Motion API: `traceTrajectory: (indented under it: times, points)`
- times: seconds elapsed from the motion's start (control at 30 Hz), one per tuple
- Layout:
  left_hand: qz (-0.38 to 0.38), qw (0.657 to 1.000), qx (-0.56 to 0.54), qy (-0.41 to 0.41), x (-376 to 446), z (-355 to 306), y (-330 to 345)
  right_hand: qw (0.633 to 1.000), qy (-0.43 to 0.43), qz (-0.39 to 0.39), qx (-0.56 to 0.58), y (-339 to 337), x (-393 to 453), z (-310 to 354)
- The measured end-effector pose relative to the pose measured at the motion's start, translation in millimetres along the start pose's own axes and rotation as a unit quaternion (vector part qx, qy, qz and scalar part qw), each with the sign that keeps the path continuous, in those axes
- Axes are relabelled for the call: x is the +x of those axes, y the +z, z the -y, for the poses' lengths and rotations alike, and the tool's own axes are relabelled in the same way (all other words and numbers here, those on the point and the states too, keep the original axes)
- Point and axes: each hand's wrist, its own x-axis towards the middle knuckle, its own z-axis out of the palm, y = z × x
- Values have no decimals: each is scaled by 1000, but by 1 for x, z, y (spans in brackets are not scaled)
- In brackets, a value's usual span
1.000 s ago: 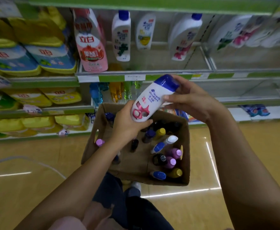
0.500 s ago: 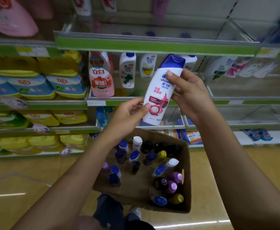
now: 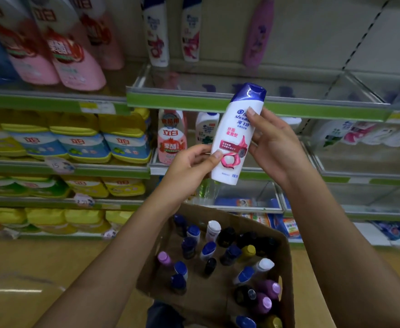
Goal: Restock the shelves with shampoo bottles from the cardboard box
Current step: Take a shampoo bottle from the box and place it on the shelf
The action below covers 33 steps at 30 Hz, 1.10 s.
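White blue-capped shampoo bottle, pink-flowered label.

Top left: pink refill pouches, red labels, upright
Mid left: blue/yellow pouches, stacked rows
Lower left: yellow packs
Price tag: handwritten "15"
Floor: tan, glossy

A white shampoo bottle is seen, capped in glossy dark blue, its label printed with a pink-red swirl. The shelf edge is trimmed in bright green. Pink pouches are stacked at the upper left, yellow-and-blue packs below. Blue, purple, black, white and yellow caps are dotted through the brown cardboard box.
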Motion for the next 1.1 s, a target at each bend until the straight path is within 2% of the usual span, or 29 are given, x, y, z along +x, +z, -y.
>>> traceTrajectory:
  times: [0.2, 0.57, 1.1]
  points:
    - [-1, 1000, 21, -3, 13, -9, -33, 999, -14, -27, 10, 30, 26, -7]
    - [-1, 1000, 24, -17, 42, -24, -84, 999, -22, -24, -12, 76, 74, -8]
    - [-9, 1000, 18, 10, 94, -33, -144, 999, -45, -12, -26, 121, 137, -11]
